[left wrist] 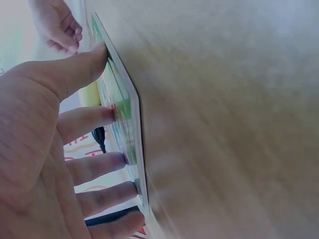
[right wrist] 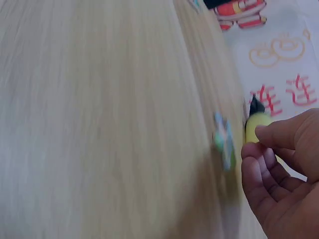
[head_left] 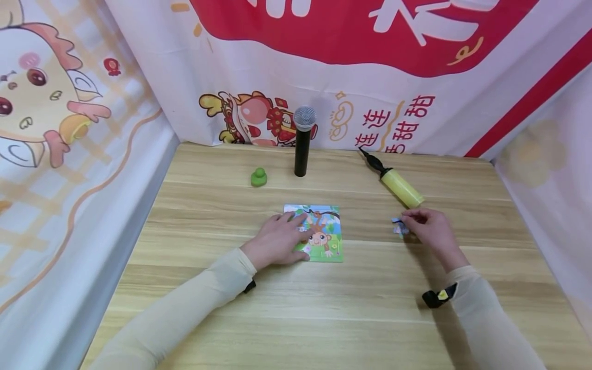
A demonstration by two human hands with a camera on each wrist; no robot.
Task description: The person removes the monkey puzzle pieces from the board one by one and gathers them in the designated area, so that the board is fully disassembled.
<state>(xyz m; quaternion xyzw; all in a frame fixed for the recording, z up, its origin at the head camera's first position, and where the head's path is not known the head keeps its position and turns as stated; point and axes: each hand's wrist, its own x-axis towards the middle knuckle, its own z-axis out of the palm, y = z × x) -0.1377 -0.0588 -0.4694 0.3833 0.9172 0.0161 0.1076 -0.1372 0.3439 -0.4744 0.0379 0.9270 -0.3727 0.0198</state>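
On the wooden table lies a square monkey puzzle (head_left: 319,252). My left hand (head_left: 279,239) rests across its left part with fingers spread, and in the left wrist view the fingertips touch its face near the edge. Some small puzzle pieces (head_left: 399,227) lie to the right, close beside the fingertips of my right hand (head_left: 432,231). The right wrist view shows that hand's thumb and curled fingers drawn together. Nothing shows between them, and the blurred pieces (right wrist: 224,142) lie apart from the fingertips on the table.
A yellow hand pump (head_left: 401,187) with a black nozzle lies behind my right hand. Beyond the puzzle stand a black microphone (head_left: 302,149) and a small green figure (head_left: 259,177). Printed cloth (head_left: 277,67) hangs at the back and sides of the table.
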